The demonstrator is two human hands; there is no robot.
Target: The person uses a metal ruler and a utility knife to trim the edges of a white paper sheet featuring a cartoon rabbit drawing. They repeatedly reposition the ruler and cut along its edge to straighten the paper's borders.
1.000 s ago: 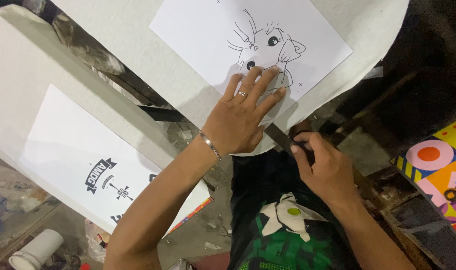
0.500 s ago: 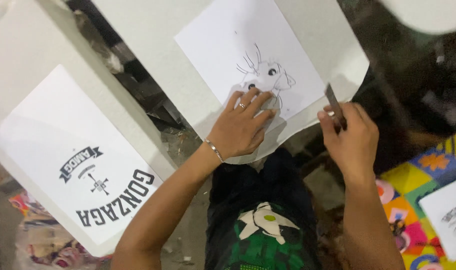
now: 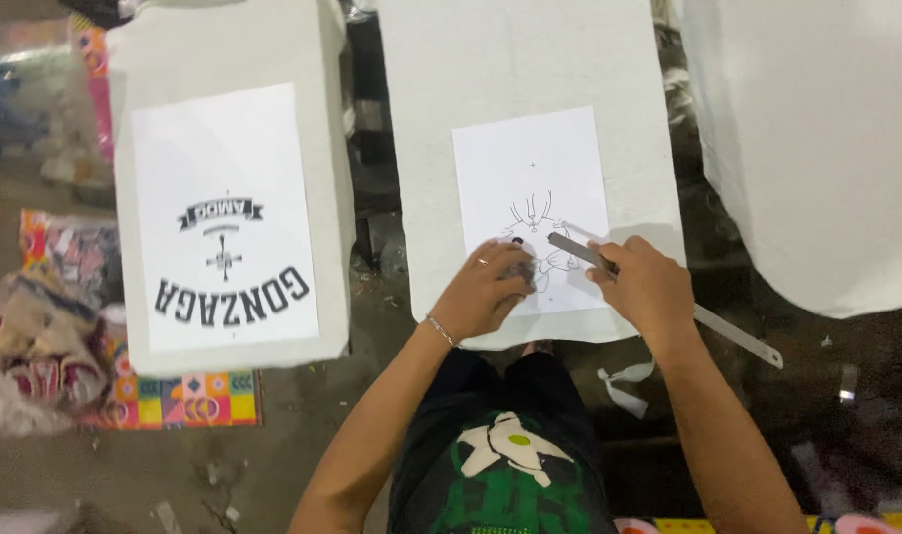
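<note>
A white sheet with a line drawing of a cartoon animal [image 3: 530, 193] lies on a white fabric-covered board [image 3: 530, 89] in front of me. My left hand [image 3: 486, 292], with a ring and a thin bracelet, presses flat on the sheet's lower part, fingers over the drawing. My right hand [image 3: 644, 287] grips a long metal ruler [image 3: 738, 336]; one end lies across the drawing, the other sticks out past the board's edge to the right.
A second white board [image 3: 233, 40] at the left carries a sheet with a black emblem and lettering [image 3: 224, 222]. A third white board [image 3: 817, 148] is at the right. Colourful patterned cloth [image 3: 174, 396] and bundles lie on the floor at the left.
The view has swung so the boards now stand straight. My right hand has brought the ruler down from beside the board onto the drawing. My left hand stays pressed on the sheet.
</note>
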